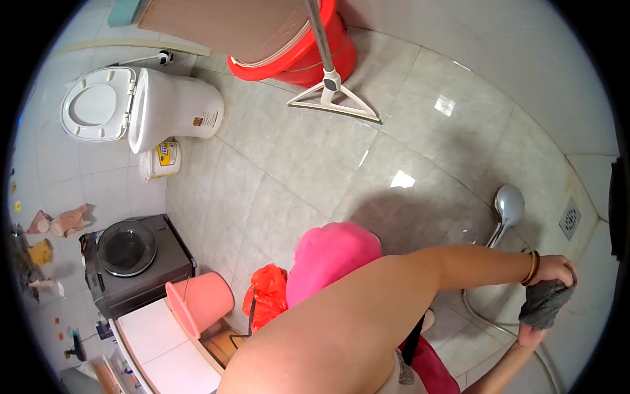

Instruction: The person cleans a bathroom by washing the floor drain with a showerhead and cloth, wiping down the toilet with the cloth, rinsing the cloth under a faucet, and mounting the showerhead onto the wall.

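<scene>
At the right side, both my hands grip a dark grey cloth (546,303), bunched between them. My left hand (555,270), with bracelets on its wrist, is closed around the upper end. My right hand (530,335) holds the lower end, and its fingers are partly hidden by the cloth. Close to my left forearm, a silver shower head (510,205) lies on the floor. Its hose (474,308) runs below the forearm and behind the hands.
A floor squeegee (331,98) leans by a red bucket (341,49). To the left are a white toilet (174,102), a small white tub (157,163), a black appliance (167,246), a pink bucket (211,303) and a red plastic bag (268,289). A floor drain (570,220) is at far right.
</scene>
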A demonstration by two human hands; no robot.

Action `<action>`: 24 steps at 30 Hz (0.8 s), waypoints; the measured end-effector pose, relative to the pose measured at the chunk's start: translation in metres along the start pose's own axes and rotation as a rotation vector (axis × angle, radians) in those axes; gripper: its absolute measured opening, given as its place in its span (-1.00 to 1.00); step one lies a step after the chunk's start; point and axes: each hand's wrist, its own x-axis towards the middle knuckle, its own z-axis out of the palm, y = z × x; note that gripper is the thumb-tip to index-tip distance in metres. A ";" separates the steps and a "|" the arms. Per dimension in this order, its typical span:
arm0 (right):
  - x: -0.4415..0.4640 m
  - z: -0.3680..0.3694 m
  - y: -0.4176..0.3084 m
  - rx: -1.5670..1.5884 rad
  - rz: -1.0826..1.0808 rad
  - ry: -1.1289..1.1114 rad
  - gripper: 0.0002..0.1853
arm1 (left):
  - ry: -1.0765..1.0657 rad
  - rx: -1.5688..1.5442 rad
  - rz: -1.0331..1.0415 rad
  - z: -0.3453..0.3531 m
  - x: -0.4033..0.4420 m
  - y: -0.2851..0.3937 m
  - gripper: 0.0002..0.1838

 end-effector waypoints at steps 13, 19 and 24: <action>0.022 -0.018 -0.011 0.175 -0.121 -0.336 -0.42 | 0.212 0.652 0.450 0.073 0.005 -0.027 -0.60; -0.001 0.002 -0.038 -0.045 -0.544 0.047 -0.48 | 0.092 0.770 0.681 0.057 0.010 -0.017 -0.51; -0.033 0.030 -0.029 -0.295 -0.957 0.087 -0.52 | 0.519 -0.451 -0.065 0.071 0.005 0.016 -0.74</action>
